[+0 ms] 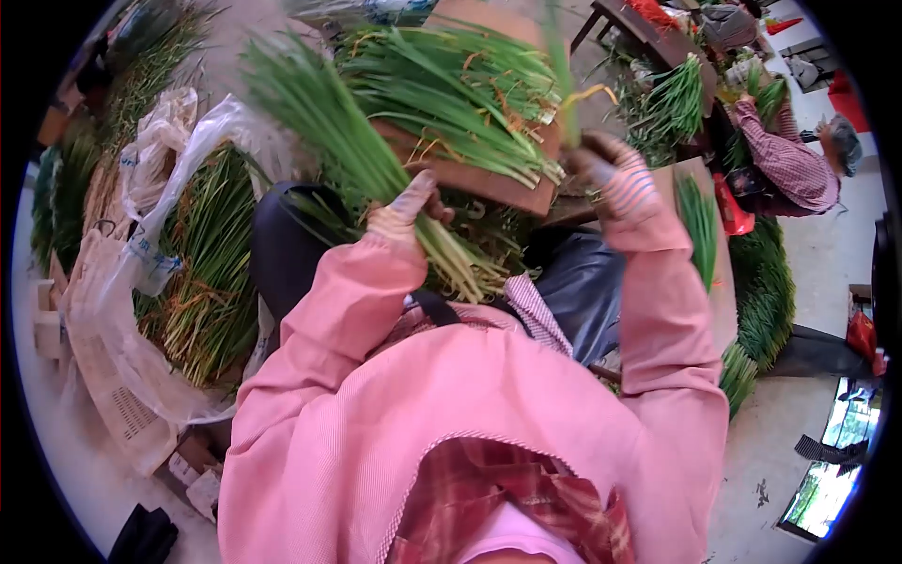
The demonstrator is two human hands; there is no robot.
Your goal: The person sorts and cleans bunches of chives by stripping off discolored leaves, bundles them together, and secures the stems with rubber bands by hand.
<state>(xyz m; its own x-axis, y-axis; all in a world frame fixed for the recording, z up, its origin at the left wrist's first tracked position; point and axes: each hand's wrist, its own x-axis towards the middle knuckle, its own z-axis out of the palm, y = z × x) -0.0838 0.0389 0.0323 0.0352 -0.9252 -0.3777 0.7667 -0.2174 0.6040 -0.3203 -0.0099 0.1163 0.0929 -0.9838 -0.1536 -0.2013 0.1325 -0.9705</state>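
My left hand (411,209), in a worn glove, is closed round a thick bunch of garlic chives (329,127). Its leaves fan up to the left and its pale stem ends point down toward my lap. My right hand (615,179), also gloved, has its fingers curled at the foot of a thin, motion-blurred bundle of green stalks (562,70). A yellow-orange strip (594,93) sticks out beside that bundle, above the fingers. Between and beyond my hands, several tied bunches of chives (451,85) lie on a brown board (521,193).
On the left, a plastic-lined basket (117,348) holds more chives (211,273). Green bundles (761,291) are stacked on the right, past a board (691,174) with a small bunch (696,226). Another person in a checked sleeve (785,164) sits at the upper right.
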